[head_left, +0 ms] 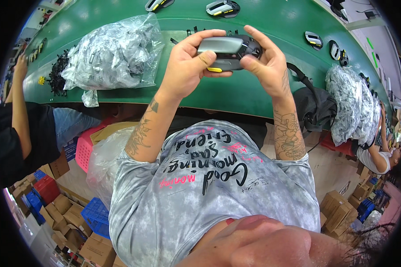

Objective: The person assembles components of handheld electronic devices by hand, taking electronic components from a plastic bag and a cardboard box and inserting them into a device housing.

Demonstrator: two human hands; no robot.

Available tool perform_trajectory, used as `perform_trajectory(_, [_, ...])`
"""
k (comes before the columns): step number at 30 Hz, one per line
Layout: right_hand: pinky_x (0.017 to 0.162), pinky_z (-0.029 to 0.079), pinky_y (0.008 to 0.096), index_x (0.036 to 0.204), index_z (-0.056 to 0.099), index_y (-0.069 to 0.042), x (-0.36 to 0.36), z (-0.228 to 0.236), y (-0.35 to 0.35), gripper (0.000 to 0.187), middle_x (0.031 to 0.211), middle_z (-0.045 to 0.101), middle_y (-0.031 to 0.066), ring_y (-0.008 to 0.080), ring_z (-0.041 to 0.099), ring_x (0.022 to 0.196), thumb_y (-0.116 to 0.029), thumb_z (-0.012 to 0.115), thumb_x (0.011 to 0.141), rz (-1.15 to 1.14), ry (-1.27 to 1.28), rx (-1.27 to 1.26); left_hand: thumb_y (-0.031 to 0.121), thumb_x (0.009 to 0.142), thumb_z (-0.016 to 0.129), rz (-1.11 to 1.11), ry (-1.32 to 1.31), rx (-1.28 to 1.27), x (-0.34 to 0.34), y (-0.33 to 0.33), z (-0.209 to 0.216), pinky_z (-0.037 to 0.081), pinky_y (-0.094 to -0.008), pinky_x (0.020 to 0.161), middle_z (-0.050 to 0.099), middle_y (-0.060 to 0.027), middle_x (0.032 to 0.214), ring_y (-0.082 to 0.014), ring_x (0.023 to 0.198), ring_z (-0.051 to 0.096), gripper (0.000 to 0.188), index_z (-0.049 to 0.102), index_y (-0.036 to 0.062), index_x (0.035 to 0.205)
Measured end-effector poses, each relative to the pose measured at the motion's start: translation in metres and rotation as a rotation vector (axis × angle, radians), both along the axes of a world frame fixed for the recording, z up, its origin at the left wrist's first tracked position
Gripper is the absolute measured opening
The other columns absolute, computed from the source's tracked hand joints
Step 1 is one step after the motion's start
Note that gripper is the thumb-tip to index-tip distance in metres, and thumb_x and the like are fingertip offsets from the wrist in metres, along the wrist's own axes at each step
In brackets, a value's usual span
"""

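Observation:
A computer mouse (220,46), black with silver panels and a yellow side strip, is held above the green table between both hands. My left hand (188,66) grips its left end, with the thumb on the near side and fingers around the far side. At the other end, my right hand (272,64) holds the dark part with the thumb pressed on it and the index finger raised along the far edge. Behind the mouse, small black parts (194,31) lie partly hidden on the table.
A large clear bag of wrapped parts (111,53) sits left, beside a heap of small black pieces (59,73). More mice (223,8) lie along the far side. At right are a dark bag (314,104) and another plastic bag (354,104). Other people work on both sides.

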State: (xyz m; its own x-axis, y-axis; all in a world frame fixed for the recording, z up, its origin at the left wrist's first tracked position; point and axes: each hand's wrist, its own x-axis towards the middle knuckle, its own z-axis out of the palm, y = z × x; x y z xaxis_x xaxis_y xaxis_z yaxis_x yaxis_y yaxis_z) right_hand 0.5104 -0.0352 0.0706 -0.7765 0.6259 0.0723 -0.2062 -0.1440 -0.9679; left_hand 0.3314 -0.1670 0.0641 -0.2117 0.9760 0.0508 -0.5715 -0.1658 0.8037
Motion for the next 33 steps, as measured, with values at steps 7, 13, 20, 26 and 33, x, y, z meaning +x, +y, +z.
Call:
perform_trajectory(7, [0.083, 0.06, 0.03, 0.115, 0.064, 0.004, -0.01, -0.016, -0.005, 0.031, 0.098, 0.071, 0.0086, 0.0134, 0.07, 0.085, -0.023, 0.069, 0.101, -0.145, 0.09, -0.268, 0.001, 0.087, 0.067, 0.051, 0.448, -0.025, 0.01, 0.0, 0.008, 0.059, -0.0355, 0.093, 0.064, -0.0149, 0.123, -0.0232, 0.109, 0.068, 0.051, 0.054, -0.0008, 0.136])
perform_trajectory(13, [0.085, 0.062, 0.0378, 0.123, 0.058, 0.004, -0.021, -0.006, 0.01, 0.042, 0.107, 0.068, 0.0105, 0.0166, 0.07, 0.093, -0.034, 0.062, 0.105, -0.17, -0.087, -0.289, 0.01, 0.066, 0.08, 0.269, 1.098, -0.008, -0.018, 0.037, 0.008, 0.051, -0.0385, 0.1, 0.062, -0.0184, 0.12, -0.0353, 0.114, 0.062, 0.064, 0.059, 0.0009, 0.125])
perform_trajectory(20, [0.089, 0.059, 0.0399, 0.141, 0.045, 0.003, 0.007, 0.005, 0.021, 0.049, 0.126, 0.057, 0.0175, 0.0287, 0.068, 0.108, -0.031, 0.054, 0.107, -0.272, -0.075, -0.156, 0.039, 0.074, 0.081, 0.847, 1.606, -0.688, -0.236, 0.118, 0.0, 0.052, -0.0493, 0.097, 0.068, -0.0267, 0.111, -0.041, 0.108, 0.065, 0.061, 0.066, -0.0026, 0.116])
perform_trajectory(26, [0.082, 0.058, 0.0329, 0.14, 0.046, 0.002, 0.018, -0.009, -0.005, 0.047, 0.12, 0.059, 0.0126, 0.02, 0.068, 0.1, -0.018, 0.064, 0.102, -0.074, -0.31, -0.058, 0.056, 0.081, 0.075, 0.515, 1.613, -1.4, -0.323, 0.108, -0.071, 0.034, -0.0642, 0.111, 0.058, -0.0218, 0.144, -0.0414, 0.14, 0.047, 0.077, 0.064, 0.0036, 0.136])
perform_trajectory(33, [0.075, 0.056, 0.0349, 0.111, 0.069, -0.003, -0.017, -0.02, -0.036, 0.021, 0.098, 0.073, 0.0118, 0.0227, 0.071, 0.087, -0.01, 0.07, 0.091, 0.03, -0.577, 0.584, 0.044, 0.087, 0.07, 0.503, 1.839, -1.03, -0.252, 0.146, -0.046, 0.043, -0.0599, 0.104, 0.064, -0.0225, 0.127, -0.0428, 0.123, 0.06, 0.063, 0.06, 0.0016, 0.132])
